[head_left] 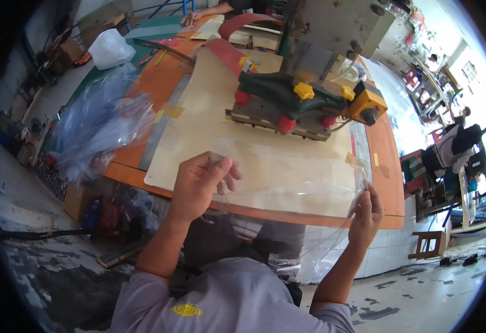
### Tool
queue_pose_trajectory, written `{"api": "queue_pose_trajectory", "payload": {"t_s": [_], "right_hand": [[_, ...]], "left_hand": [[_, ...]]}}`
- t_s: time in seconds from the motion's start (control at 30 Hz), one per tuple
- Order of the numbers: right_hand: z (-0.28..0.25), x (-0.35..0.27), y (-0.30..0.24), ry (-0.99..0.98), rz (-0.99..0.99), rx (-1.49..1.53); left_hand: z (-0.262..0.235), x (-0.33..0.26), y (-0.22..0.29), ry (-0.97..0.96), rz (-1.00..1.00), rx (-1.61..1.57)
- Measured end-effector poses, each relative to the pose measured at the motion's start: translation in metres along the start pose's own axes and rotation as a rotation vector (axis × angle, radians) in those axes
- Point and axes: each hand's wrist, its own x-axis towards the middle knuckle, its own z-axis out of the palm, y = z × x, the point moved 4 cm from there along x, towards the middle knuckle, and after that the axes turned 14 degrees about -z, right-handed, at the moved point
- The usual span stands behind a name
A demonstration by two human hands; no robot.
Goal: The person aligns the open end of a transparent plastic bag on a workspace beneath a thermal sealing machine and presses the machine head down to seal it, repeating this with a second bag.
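A sheet of clear plastic film [293,191] stretches between my two hands, above the front of a cream-coloured board [182,139]. My left hand [201,183] pinches the film's left side between thumb and fingers. At its right corner, my right hand [368,211] grips the same film, and the loose lower part hangs past the table's front edge. Just beyond the film stands a press with a dark green bracket [273,89], yellow star knobs, red knobs and a flat metal plate over the board. The film's exact outline is hard to make out.
A heap of clear plastic pieces [101,125] lies on the orange table [384,166] at left, near a white plastic bag [111,49]. A yellow control box [368,102] juts from the press. Another person's hand [190,18] rests at the far edge. More people are at far right.
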Motion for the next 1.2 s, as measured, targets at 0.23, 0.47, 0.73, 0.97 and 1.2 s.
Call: {"api": "queue_pose_trajectory", "payload": {"t_s": [0.23,0.47,0.73,0.97,1.2], "right_hand": [[0.003,-0.003,-0.010,-0.085,0.094,-0.083],[0.004,-0.004,-0.009,-0.144,0.099,-0.108],[0.009,-0.006,-0.015,-0.169,0.180,-0.120],[0.026,0.000,-0.002,-0.152,0.171,-0.016],[0.059,-0.010,-0.009,-0.074,0.161,0.125]], "left_hand": [[0.011,-0.012,0.014,0.044,0.125,0.023],[0.012,-0.011,0.014,0.024,0.146,-0.001],[-0.001,0.000,0.008,0.059,0.077,0.008],[0.009,-0.015,-0.019,0.537,0.665,0.800],[0.104,-0.081,-0.117,-0.435,-0.237,0.697]]}}
